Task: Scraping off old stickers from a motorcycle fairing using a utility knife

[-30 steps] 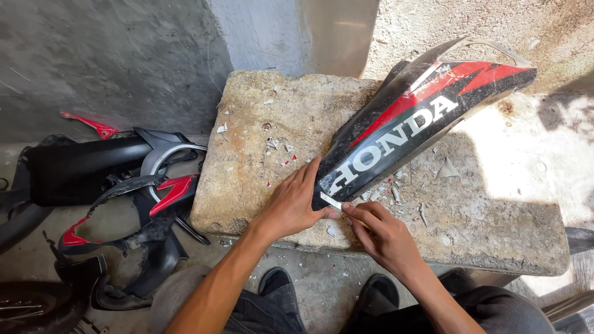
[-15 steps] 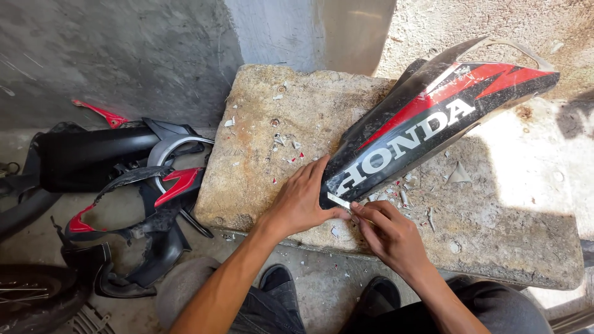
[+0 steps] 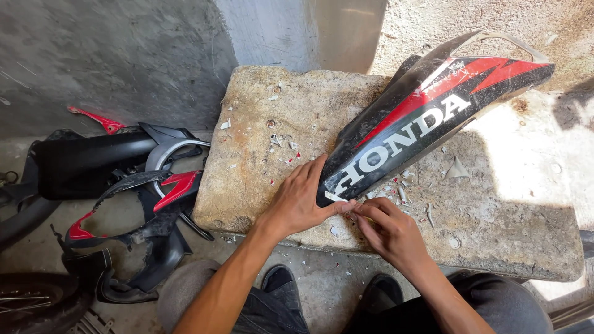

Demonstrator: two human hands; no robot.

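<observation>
Two hands (image 3: 346, 216) on one fairing panel (image 3: 427, 120)

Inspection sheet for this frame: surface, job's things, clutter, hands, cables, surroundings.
Surface: worn concrete slab, partly sunlit.
Job's things: black, red and white plastic motorcycle fairing panel lying on the slab.
Clutter: small sticker scraps scattered over the slab.
Hands: left hand presses the panel's lower tip; right hand pinches at that tip.
Cables: nothing seen.
Surroundings: pile of black and red bodywork parts on the floor to the left; grey wall behind.
</observation>
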